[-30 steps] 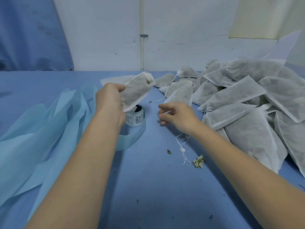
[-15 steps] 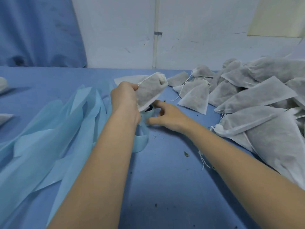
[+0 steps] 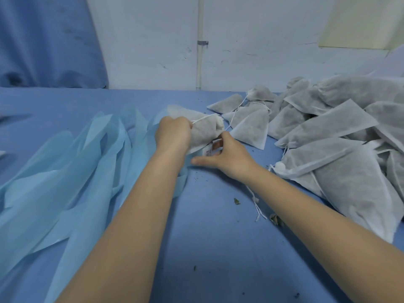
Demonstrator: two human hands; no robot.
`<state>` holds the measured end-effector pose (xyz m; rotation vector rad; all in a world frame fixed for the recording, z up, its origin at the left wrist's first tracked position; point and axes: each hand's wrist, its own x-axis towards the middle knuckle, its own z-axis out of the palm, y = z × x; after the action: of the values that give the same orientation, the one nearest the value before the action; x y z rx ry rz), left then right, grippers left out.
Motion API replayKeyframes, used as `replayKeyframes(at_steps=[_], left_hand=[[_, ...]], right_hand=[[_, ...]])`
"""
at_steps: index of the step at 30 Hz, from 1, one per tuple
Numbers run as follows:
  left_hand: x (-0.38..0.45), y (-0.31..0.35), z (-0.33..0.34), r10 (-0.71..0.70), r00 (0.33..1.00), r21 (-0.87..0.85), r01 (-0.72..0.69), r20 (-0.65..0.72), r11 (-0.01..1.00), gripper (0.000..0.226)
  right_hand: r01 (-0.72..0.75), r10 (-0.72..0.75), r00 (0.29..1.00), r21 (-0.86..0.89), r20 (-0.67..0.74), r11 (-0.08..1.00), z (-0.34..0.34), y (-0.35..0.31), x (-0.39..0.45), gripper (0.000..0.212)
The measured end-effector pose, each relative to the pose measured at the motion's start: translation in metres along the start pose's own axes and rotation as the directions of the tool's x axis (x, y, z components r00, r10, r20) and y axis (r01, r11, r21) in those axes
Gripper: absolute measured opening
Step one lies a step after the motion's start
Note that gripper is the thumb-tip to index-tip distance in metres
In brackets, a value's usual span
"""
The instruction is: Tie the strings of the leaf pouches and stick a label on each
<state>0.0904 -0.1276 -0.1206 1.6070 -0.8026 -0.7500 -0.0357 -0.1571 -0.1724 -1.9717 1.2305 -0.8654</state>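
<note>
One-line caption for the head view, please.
Left hand grips a leaf pouch while the right hand reaches the label roll beneath it.

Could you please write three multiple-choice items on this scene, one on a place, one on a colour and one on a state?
1. Where does the pile of white fabric leaf pouches lie?
A. on the person's right
B. on the person's left
C. on the floor

2. What colour are the loose backing strips on the blue table?
A. red
B. light blue
C. black

3. What is the left hand doing?
A. lying flat on the table
B. hanging idle
C. gripping one white fabric pouch

Answers: 1 A, the heap fills the right side; 2 B, they are pale blue; 3 C, its fingers curl round the pouch, while the right hand reaches to the label roll beneath it.
</note>
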Motion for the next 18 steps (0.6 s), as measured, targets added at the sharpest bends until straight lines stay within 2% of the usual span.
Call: replayKeyframes(at_steps=[2, 5, 8, 12, 18], left_hand=[[0.0007, -0.0004, -0.0003, 0.004, 1.000, 0.007, -0.004, -0.009, 1.000, 0.033], [-0.0012, -0.0007, 0.0000, 0.020, 1.000, 0.006, -0.020, -0.007, 1.000, 0.032], [-0.0026, -0.0010, -0.0006, 0.030, 1.000, 0.017, -0.030, -0.006, 0.999, 0.028], [-0.0030, -0.0019, -0.0012, 0.036, 0.999, 0.024, -0.036, -0.012, 0.999, 0.020], [-0.0044, -0.0029, 0.0014, 0.040, 0.999, 0.028, -0.039, -0.019, 0.999, 0.024]], right_hand=[[-0.024, 0.022, 0.999, 0.048, 0.029, 0.999, -0.0064, 0.0045, -0.0054, 0.063], [0.004, -0.003, 1.000, 0.081, -0.013, 0.997, -0.0118, 0.0070, -0.0120, 0.031], [0.026, -0.018, 0.996, 0.081, -0.091, 0.996, -0.0085, 0.0061, -0.0111, 0.024], [0.028, -0.020, 0.988, 0.051, -0.154, 0.998, -0.0084, 0.0027, -0.0085, 0.029], [0.022, -0.013, 0.983, 0.050, -0.183, 0.999, -0.0070, 0.0022, -0.0095, 0.031]])
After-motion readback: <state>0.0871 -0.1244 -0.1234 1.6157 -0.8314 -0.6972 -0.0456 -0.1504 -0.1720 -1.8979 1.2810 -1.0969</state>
